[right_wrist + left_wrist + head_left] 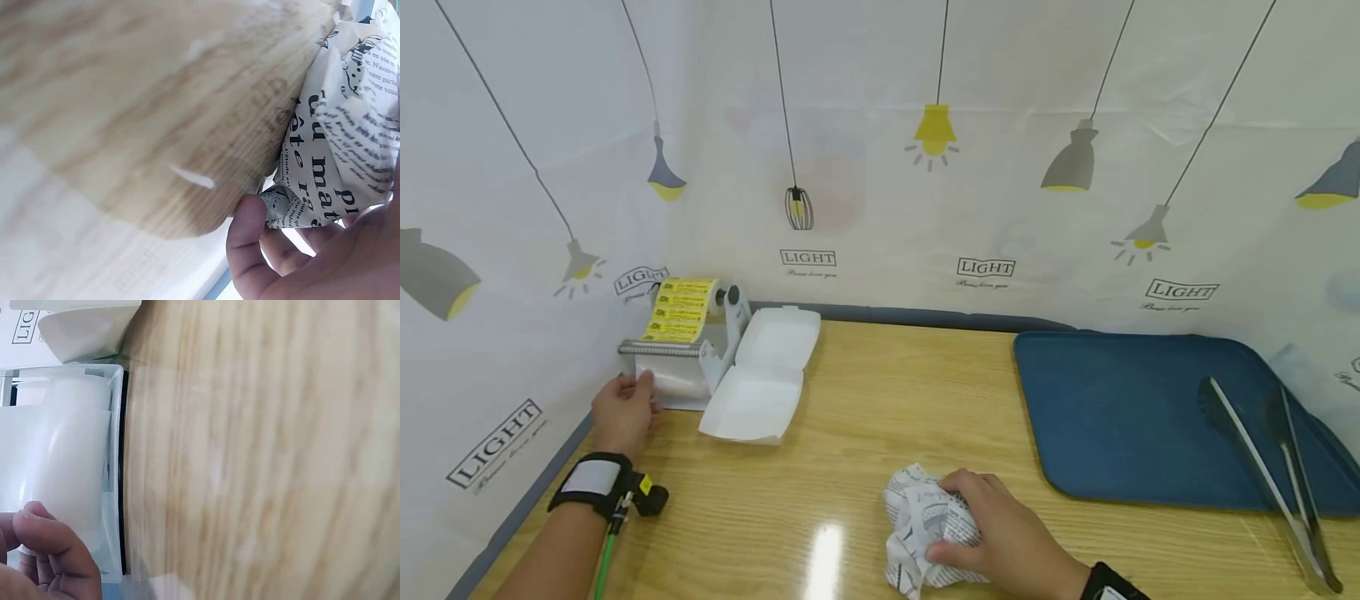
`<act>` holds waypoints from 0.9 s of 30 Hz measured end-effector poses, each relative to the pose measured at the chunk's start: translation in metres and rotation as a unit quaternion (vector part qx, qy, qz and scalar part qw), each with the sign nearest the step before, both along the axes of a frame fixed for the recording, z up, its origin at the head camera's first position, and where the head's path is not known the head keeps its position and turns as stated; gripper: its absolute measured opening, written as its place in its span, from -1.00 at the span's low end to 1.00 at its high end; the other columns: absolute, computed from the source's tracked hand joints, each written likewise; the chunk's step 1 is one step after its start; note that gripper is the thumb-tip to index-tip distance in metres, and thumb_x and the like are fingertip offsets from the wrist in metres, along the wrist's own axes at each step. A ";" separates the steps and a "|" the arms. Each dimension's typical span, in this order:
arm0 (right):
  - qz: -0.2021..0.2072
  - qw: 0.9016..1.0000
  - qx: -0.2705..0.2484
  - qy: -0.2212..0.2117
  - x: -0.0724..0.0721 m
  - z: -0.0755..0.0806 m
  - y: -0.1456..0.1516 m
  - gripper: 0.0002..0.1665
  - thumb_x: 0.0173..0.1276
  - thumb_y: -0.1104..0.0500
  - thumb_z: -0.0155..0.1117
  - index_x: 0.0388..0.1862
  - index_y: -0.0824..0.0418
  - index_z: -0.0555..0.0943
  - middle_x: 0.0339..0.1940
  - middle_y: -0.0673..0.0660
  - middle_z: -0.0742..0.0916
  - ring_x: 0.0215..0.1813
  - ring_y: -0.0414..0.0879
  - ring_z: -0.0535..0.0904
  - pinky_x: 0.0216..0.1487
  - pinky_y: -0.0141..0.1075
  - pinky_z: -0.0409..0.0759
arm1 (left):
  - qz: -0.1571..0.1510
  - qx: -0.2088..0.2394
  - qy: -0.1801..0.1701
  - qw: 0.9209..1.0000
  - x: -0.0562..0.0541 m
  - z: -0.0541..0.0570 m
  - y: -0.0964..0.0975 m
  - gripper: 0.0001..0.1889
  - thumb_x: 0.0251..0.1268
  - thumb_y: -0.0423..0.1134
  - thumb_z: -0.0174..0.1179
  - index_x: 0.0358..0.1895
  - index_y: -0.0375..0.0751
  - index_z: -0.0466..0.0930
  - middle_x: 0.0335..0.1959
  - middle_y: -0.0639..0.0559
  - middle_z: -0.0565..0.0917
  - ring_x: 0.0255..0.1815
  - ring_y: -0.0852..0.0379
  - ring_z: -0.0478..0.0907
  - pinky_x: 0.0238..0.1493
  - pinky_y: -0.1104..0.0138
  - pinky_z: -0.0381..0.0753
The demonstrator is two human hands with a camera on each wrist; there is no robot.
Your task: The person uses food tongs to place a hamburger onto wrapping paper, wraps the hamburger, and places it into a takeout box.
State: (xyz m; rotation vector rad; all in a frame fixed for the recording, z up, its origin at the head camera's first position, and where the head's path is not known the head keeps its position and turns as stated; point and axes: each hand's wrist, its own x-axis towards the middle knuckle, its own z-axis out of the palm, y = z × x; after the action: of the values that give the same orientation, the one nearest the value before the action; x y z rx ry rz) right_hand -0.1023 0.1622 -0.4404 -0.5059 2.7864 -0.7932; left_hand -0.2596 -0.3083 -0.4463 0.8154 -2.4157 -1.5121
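Observation:
At the far left stands a white label dispenser (727, 343) with a roll of yellow printed labels (679, 308). My left hand (623, 410) is at its front, thumb and finger pinching the edge of the whitish backing strip (69, 456) that hangs from the dispenser. Near the table's front middle, my right hand (1011, 529) grips a crumpled bundle (917, 512) wrapped in newsprint-patterned paper. Thumb and fingers lie on either side of the bundle, with black lettering (319, 169) facing the right wrist camera. The paper hides what is inside.
An open white clamshell box (760, 379) lies right beside the dispenser. To the right is a dark blue tray (1112, 417), with metal tongs (1262, 467) lying across its front edge. A lamp-patterned cloth (880, 183) closes off the table's back and left.

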 end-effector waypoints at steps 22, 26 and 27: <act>-0.013 0.999 -0.016 -0.027 0.001 0.002 0.007 -0.12 -0.07 -0.53 0.13 0.15 -0.07 0.36 0.11 -0.06 0.53 0.15 -0.07 0.43 -0.04 -0.07 0.55 | 0.038 0.006 0.009 0.999 0.003 0.015 0.006 -0.42 0.33 0.13 -0.14 0.20 -0.27 0.23 -0.17 -0.01 0.49 -0.38 0.17 0.49 -0.55 0.29 0.53; 0.000 1.000 -0.017 -0.015 -0.002 0.000 -0.002 -0.11 -0.05 -0.53 0.10 0.17 -0.07 0.35 0.11 -0.11 0.53 0.14 -0.11 0.43 -0.02 -0.10 0.55 | 0.067 0.079 0.014 0.995 -0.002 0.035 -0.009 -0.29 0.24 0.34 -0.16 0.21 -0.18 0.32 -0.31 0.21 0.49 -0.51 0.33 0.49 -0.58 0.42 0.58; 0.004 1.000 -0.018 -0.012 -0.003 0.000 -0.004 -0.11 -0.05 -0.53 0.10 0.17 -0.07 0.35 0.10 -0.12 0.53 0.13 -0.12 0.43 -0.02 -0.11 0.55 | 0.070 0.081 0.006 0.994 -0.002 0.039 -0.014 -0.28 0.21 0.36 -0.15 0.22 -0.14 0.32 -0.30 0.23 0.49 -0.52 0.34 0.50 -0.56 0.42 0.58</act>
State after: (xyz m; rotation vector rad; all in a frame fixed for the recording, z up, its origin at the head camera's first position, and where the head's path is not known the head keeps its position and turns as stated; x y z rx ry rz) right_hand -0.1050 0.1581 -0.4409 -0.5095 2.7504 -0.8435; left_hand -0.2620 -0.3218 -0.4072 0.9809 -2.1989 -1.6682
